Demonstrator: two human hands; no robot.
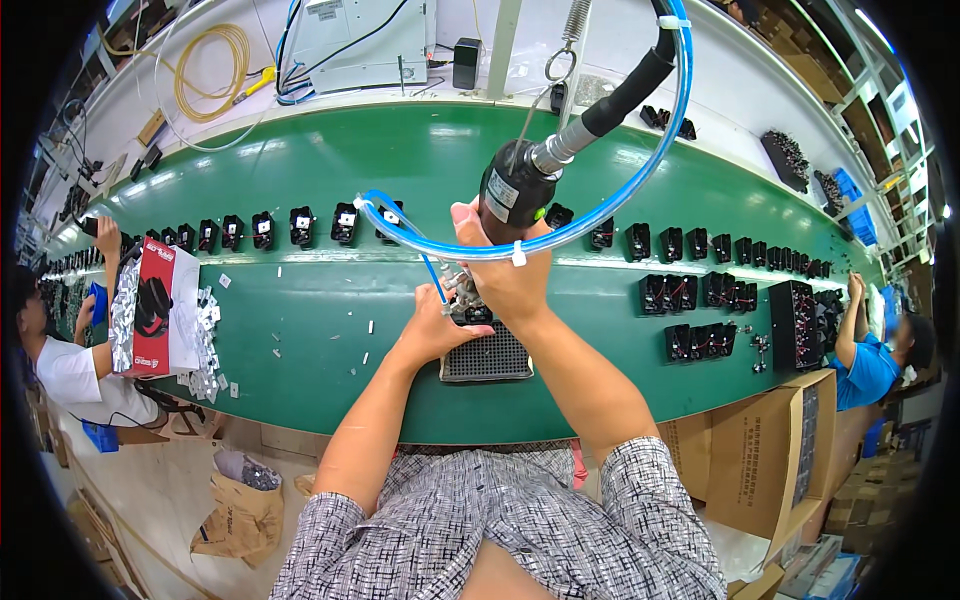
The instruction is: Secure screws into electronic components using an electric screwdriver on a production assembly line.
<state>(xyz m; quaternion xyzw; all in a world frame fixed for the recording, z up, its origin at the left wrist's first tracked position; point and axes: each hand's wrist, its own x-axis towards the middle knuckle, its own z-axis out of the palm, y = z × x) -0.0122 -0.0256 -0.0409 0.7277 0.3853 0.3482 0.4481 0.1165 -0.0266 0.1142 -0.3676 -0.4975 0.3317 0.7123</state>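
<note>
My right hand is wrapped round a black power screwdriver, held upright with its metal nose pointing down. Below that nose sits a small black plastic housing, partly hidden by the tool tip and my fingers. My left hand grips the housing from the left, its thumb along the near side. Under and in front of it is a grey block with a grid top, near the table's front edge. A clear blue air hose loops round the screwdriver and down to its nose.
Black housings line the green table; more stand in groups at right. A red and white box and silvery plates lie left. Co-workers sit at both ends. A cardboard box stands below right. A spring hangs overhead.
</note>
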